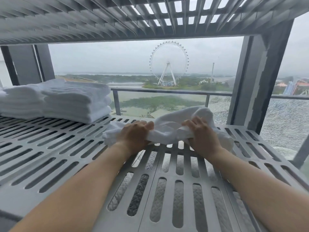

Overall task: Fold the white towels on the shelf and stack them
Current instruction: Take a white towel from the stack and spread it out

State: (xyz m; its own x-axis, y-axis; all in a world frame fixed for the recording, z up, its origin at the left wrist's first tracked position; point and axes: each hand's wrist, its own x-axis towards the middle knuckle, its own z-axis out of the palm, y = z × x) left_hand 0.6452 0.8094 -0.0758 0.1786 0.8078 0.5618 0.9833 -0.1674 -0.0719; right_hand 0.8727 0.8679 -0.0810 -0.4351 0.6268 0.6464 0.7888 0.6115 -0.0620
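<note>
A crumpled white towel (pixel 168 126) lies at the middle right of the slotted grey metal shelf (pixel 55 148). My left hand (pixel 135 134) grips its left part, fingers curled into the cloth. My right hand (pixel 200 134) grips a bunched fold on its right part. The towel humps up between and behind the hands, and its ends spill out past both wrists. Two stacks of folded white towels (pixel 75 101) stand side by side at the back left of the shelf.
Another slotted shelf (pixel 117 19) hangs close overhead. A grey upright post (pixel 254 81) stands at the back right. Behind the shelf is a window with a balcony railing (pixel 167 92).
</note>
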